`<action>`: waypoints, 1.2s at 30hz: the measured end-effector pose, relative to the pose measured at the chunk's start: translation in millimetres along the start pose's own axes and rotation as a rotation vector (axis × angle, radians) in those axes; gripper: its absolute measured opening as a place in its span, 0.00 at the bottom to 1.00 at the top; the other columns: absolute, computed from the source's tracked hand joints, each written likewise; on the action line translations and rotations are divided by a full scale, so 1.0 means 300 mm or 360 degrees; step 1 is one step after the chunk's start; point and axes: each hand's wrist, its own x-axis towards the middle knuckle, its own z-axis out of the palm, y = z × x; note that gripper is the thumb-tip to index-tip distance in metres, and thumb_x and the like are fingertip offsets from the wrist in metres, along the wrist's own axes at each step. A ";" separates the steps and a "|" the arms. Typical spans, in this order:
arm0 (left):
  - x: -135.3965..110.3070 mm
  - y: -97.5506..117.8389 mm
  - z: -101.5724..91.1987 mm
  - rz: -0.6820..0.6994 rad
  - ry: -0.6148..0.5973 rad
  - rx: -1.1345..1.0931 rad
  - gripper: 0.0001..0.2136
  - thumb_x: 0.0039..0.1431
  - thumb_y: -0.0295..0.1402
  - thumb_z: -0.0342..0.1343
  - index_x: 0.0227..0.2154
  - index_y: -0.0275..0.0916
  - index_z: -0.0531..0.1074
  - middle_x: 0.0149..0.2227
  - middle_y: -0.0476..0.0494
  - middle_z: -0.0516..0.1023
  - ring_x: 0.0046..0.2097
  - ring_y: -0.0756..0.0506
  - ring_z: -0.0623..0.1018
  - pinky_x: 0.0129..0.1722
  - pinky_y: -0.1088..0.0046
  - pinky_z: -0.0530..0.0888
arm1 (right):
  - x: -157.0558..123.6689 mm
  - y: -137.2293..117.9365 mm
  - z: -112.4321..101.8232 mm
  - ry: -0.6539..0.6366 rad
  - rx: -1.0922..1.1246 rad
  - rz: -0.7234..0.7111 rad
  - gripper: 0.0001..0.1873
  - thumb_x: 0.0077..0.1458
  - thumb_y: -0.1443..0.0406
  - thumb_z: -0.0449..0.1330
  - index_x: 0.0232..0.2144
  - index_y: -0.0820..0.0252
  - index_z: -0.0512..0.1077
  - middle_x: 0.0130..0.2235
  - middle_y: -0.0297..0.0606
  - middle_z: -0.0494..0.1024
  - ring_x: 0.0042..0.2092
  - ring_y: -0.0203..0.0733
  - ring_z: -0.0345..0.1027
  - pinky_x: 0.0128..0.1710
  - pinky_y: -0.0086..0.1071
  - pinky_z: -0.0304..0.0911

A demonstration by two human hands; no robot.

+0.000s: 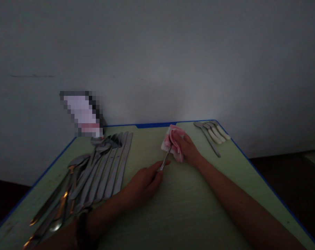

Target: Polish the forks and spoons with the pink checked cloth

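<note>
My left hand (pixel 148 178) is closed around the thin metal handle (pixel 165 160) of a piece of cutlery, which slants up and away to the right. The far end of that piece is wrapped in a pink and white cloth (pixel 176 149), so its kind is hidden. Around the cloth, the fingers of my right hand (pixel 188 146) are folded, pressing it over the covered end. Both hands are above the middle of the pale green table (pixel 199 208).
Left of my hands lie several table knives (pixel 117 170) in a row, beside overlapping spoons (pixel 79 160). At the far right corner are a metal-handled utensil (pixel 208 139) and several white-handled ones (pixel 214 134). A blurred-out device (pixel 80 111) leans against the wall (pixel 157 62).
</note>
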 end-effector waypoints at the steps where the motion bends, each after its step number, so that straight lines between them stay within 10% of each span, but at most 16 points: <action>1: 0.000 0.000 0.000 -0.0007 0.0006 -0.0005 0.21 0.62 0.35 0.38 0.56 0.33 0.60 0.19 0.55 0.62 0.23 0.51 0.65 0.26 0.76 0.63 | 0.004 0.000 0.001 -0.0019 0.0094 0.0034 0.18 0.50 0.54 0.57 0.40 0.57 0.70 0.26 0.33 0.73 0.26 0.36 0.65 0.25 0.28 0.63; 9: -0.002 -0.024 0.014 0.0021 0.0009 0.0021 0.21 0.62 0.34 0.38 0.56 0.33 0.59 0.19 0.56 0.61 0.22 0.51 0.65 0.24 0.77 0.61 | 0.018 0.034 -0.046 -0.0066 0.0108 0.0131 0.21 0.45 0.59 0.62 0.44 0.56 0.69 0.34 0.33 0.75 0.35 0.38 0.68 0.38 0.32 0.64; 24: -0.002 -0.010 0.007 0.0021 -0.0012 0.0062 0.20 0.63 0.35 0.37 0.55 0.35 0.59 0.20 0.55 0.61 0.23 0.51 0.65 0.24 0.78 0.61 | 0.003 0.001 -0.028 0.0177 0.0118 0.0380 0.17 0.37 0.58 0.66 0.30 0.61 0.72 0.27 0.32 0.73 0.27 0.32 0.64 0.28 0.26 0.62; 36: -0.006 -0.002 0.003 0.0049 -0.0028 0.0087 0.20 0.62 0.34 0.37 0.55 0.35 0.60 0.21 0.55 0.62 0.23 0.51 0.65 0.24 0.78 0.61 | 0.005 -0.015 -0.029 -0.0084 0.0576 0.0341 0.16 0.45 0.61 0.55 0.39 0.55 0.68 0.29 0.34 0.76 0.31 0.41 0.70 0.33 0.35 0.66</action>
